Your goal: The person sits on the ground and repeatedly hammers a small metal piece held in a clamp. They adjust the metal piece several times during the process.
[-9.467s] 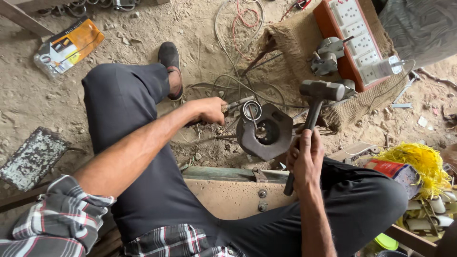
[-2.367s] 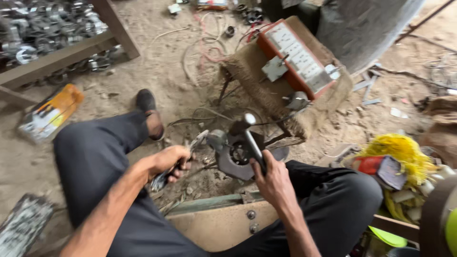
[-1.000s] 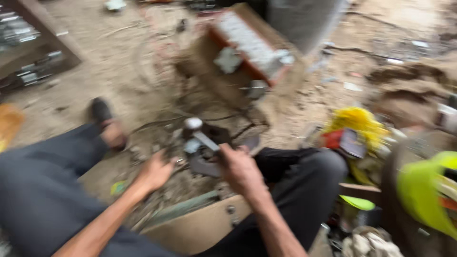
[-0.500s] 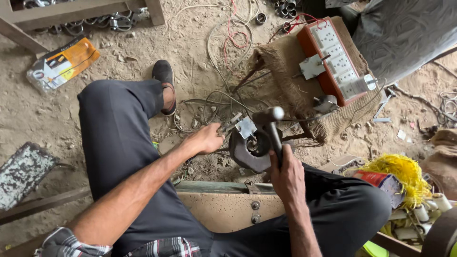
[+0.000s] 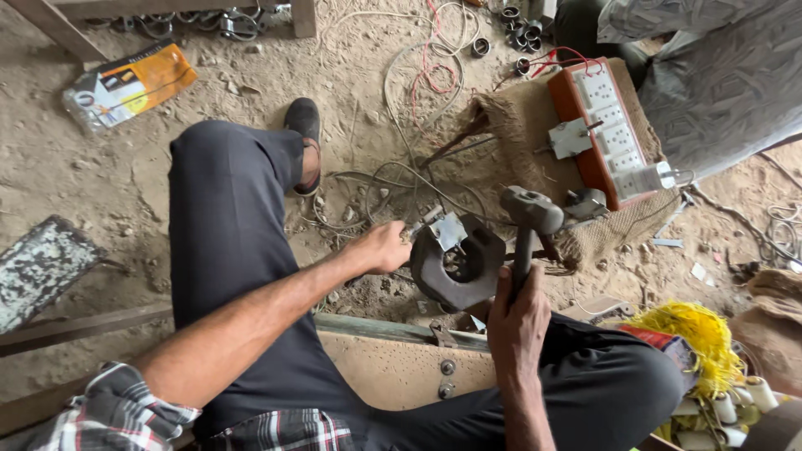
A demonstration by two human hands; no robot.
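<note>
Sandy dirt floor (image 5: 100,175), littered with loose wires (image 5: 418,75), serves as workplace; person sits low, legs spread. Heavy dark iron ring (image 5: 458,266) lies on floor between knees, just beyond wooden plank edge (image 5: 393,367). Small bent metal plate (image 5: 449,231) rests on ring's upper rim. Left hand (image 5: 380,248) beside ring, fingers curled on what looks like pliers, tool mostly hidden. Right hand (image 5: 516,321) wrapped tight round hammer (image 5: 528,224) handle, head raised above ring's right side. Orange switchboard (image 5: 606,129) on burlap beyond. Yellow twine bundle (image 5: 697,338) near right knee.
</note>
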